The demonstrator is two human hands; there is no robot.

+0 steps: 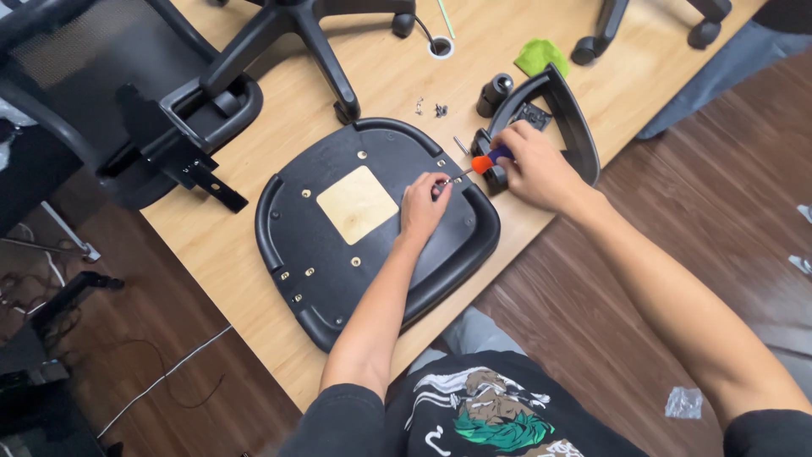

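Head view: your right hand [533, 165] grips the screwdriver [474, 166] (orange collar); left fingers [436, 184] pinch its tip on the seat [338, 245], two o'clock edge.

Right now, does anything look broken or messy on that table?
Nothing looks broken. The black seat pan lies upside down with its corner hanging past the table edge, and small screws sit loose near the armrest.

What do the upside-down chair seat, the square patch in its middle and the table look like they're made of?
The chair seat looks like moulded black plastic, matte with rounded edges. The square patch looks like bare pale plywood, with faint grain. The table shows a light wood pattern, though whether it is laminate or solid wood cannot be told.
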